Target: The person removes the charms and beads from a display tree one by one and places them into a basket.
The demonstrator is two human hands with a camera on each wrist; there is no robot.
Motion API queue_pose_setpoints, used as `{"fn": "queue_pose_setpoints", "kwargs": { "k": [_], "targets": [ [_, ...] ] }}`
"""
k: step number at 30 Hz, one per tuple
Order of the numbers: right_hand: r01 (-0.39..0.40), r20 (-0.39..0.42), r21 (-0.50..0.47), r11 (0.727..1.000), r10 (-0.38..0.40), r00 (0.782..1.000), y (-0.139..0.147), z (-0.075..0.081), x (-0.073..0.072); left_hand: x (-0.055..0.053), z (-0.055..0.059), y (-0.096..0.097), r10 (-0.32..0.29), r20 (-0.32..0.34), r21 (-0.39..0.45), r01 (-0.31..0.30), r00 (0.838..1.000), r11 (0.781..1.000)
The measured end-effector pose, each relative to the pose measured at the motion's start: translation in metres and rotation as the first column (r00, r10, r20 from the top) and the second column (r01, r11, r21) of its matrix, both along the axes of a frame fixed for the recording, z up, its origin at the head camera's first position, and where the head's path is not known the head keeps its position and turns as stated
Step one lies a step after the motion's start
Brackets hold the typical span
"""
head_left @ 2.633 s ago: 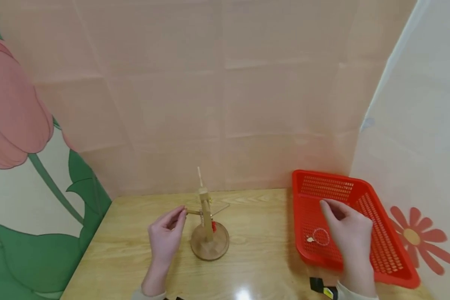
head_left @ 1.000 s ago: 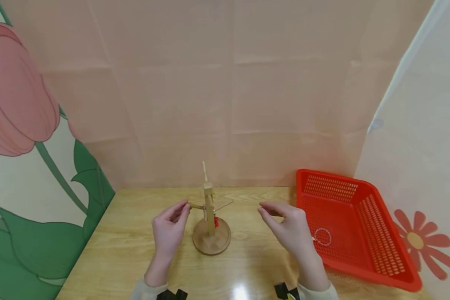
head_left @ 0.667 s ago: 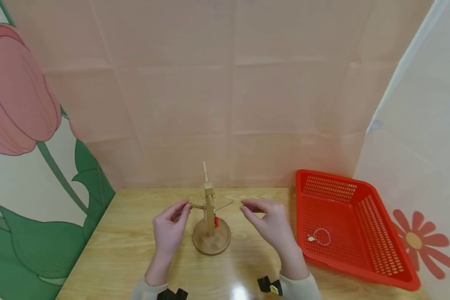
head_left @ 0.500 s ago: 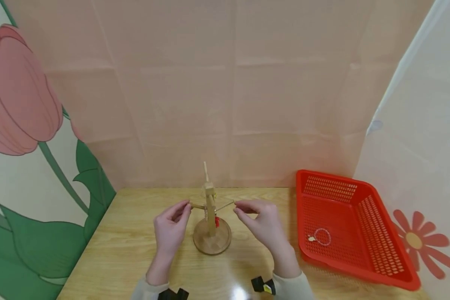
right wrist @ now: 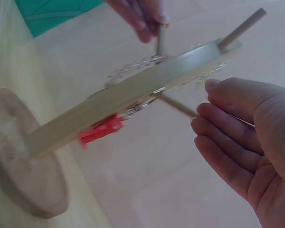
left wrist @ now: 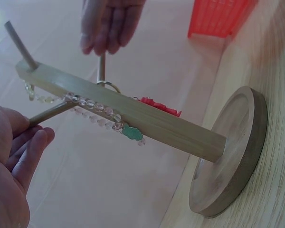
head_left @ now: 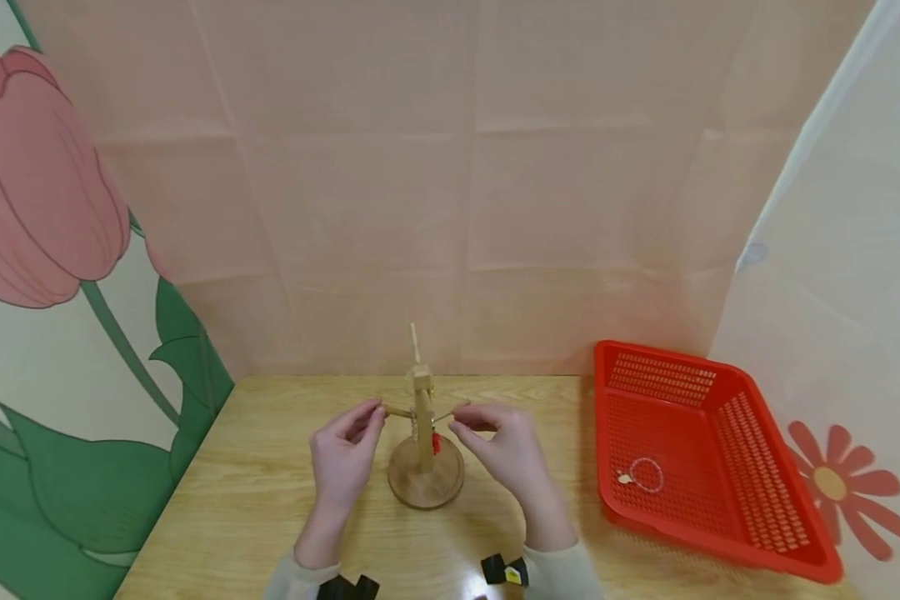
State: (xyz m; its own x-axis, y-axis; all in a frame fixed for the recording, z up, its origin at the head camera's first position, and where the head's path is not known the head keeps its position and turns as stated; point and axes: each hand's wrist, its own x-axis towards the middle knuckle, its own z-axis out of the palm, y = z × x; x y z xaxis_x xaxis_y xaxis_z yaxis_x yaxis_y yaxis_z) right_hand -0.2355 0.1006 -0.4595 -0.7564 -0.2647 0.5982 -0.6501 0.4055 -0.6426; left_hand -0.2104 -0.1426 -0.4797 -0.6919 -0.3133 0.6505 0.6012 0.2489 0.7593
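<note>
A wooden jewelry stand [head_left: 424,433] with a round base [head_left: 427,487] stands upright on the table. My left hand [head_left: 345,454] pinches the end of its left peg [left wrist: 50,114] between thumb and fingers. A clear bead bracelet [left wrist: 97,105] with a green charm [left wrist: 132,132] hangs on that peg. My right hand [head_left: 502,446] is at the tip of the right peg [right wrist: 176,105], its fingertips right by the end and its thumb apart from them. On that side a bracelet with a red charm [right wrist: 102,130] hangs close to the post.
A red plastic basket [head_left: 720,542] stands on the right of the table. Inside it lies a pale bead bracelet [head_left: 647,475] with a small charm. Behind the wooden table [head_left: 270,467] hangs a pinkish-brown sheet [head_left: 360,208].
My right hand has moved left from above the basket to the stand's right peg. My left hand keeps its hold on the left peg. The bracelet in the basket has stayed there.
</note>
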Motion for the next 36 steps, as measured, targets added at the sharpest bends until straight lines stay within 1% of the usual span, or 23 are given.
{"fn": "queue_pose_setpoints", "kwargs": {
  "k": [3,6,8,13,21,25,31,36],
  "targets": [
    [0.007,0.019,0.012,1.0,-0.007,1.0,0.0,-0.005,0.001,0.0,-0.001,0.0,0.0,0.0,0.002,0.0,1.0,1.0],
    [0.016,0.033,0.001,1.0,-0.017,0.999,0.0,-0.008,0.002,-0.001,-0.001,0.0,0.004,-0.003,0.001,-0.004,1.0,1.0],
    [0.013,0.04,-0.007,1.0,-0.013,0.999,-0.001,-0.01,0.002,-0.001,0.0,-0.001,0.006,-0.002,-0.001,-0.006,1.0,1.0],
    [-0.004,0.051,0.014,1.0,0.004,0.999,-0.006,-0.018,-0.001,-0.001,0.0,-0.001,-0.003,-0.002,-0.009,0.003,1.0,1.0],
    [-0.009,0.044,-0.035,0.999,0.01,0.999,-0.012,-0.029,-0.005,-0.001,-0.001,0.0,0.007,-0.006,-0.012,-0.008,1.0,1.0],
    [-0.003,0.058,-0.047,0.999,0.006,0.998,-0.015,-0.032,-0.006,0.0,0.0,0.0,0.011,-0.008,-0.008,-0.011,1.0,1.0],
    [0.0,0.083,-0.03,1.0,0.002,0.997,-0.021,-0.033,-0.004,0.001,0.001,-0.001,0.011,-0.009,-0.007,-0.011,1.0,1.0],
    [0.011,0.084,-0.021,1.0,-0.01,0.996,-0.025,-0.035,-0.003,0.0,0.0,-0.001,0.005,-0.008,-0.013,-0.005,1.0,1.0]
  ]
}}
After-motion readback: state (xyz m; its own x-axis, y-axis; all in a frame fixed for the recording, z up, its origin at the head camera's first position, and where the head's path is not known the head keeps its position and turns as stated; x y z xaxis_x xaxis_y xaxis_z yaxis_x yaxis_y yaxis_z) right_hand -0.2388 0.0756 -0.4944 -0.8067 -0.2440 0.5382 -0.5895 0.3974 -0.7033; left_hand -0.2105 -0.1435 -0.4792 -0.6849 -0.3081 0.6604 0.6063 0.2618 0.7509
